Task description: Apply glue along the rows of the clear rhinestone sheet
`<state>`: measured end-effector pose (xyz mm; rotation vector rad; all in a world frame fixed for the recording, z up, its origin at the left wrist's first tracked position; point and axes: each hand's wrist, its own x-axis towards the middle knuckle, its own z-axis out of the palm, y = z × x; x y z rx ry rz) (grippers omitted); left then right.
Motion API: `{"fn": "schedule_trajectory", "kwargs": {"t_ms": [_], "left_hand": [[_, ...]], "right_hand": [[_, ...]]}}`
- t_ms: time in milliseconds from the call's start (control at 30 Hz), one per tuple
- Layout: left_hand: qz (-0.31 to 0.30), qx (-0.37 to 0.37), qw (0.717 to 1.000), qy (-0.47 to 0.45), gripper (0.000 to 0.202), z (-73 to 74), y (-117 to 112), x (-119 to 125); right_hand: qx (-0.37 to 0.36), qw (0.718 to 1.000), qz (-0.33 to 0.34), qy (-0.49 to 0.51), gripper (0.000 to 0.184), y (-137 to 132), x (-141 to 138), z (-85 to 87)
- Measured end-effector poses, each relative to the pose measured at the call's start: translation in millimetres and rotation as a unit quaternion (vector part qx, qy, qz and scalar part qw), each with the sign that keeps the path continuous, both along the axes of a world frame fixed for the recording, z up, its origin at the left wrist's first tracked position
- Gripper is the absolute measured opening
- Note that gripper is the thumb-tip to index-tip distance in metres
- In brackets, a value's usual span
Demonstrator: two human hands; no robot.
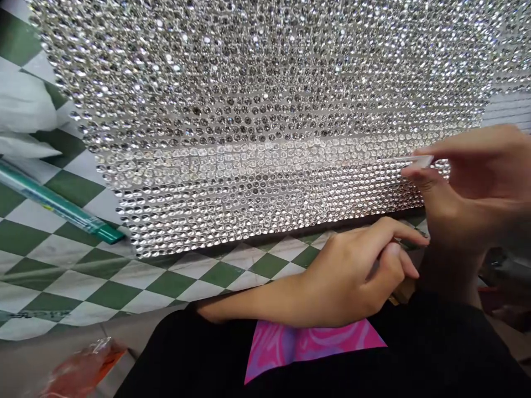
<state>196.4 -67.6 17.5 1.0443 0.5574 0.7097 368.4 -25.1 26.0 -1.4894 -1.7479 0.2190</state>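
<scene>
A large sheet of clear rhinestones (257,119) set in rows covers most of the view. My right hand (477,177) is at its right side, thumb and forefinger pinched on a thin pale strip (421,161). The strip points left along a row of stones; whether it is joined to the sheet I cannot tell. Below the sheet's front edge, my left hand (360,271) hangs over my lap, fingers loosely curled and apart. No object shows between them. Its forefinger tip is close to my right wrist.
The sheet lies on a green and white checked tablecloth (174,284). A green marker (62,202) lies at the left, below crumpled white plastic (25,105). White lined backing (508,110) shows at the right. On the floor at lower left is an orange-red plastic packet (83,370).
</scene>
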Motion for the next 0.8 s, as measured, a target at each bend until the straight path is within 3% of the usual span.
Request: {"fn": "schedule_trajectory", "kwargs": {"t_ms": [100,233,367,800], "left_hand": [[-0.003,0.014,1.000,-0.002,0.022,0.3,1.3,-0.7],[-0.011,0.054,0.998,0.015,0.021,-0.2,1.8,-1.8],[0.019,0.075,0.997,0.016,0.020,-2.6,-1.1,0.1],[-0.009,0.085,0.996,0.028,0.020,-1.7,0.7,-3.0]], "right_hand": [[-0.015,0.999,0.025,-0.026,0.018,5.9,8.8,-3.4],[-0.043,0.998,0.000,-0.049,0.027,5.7,6.2,-1.0],[-0.106,0.992,-0.043,-0.048,0.034,0.9,-4.6,7.6],[-0.141,0.982,-0.112,-0.061,0.022,-2.2,-9.4,13.3]]}}
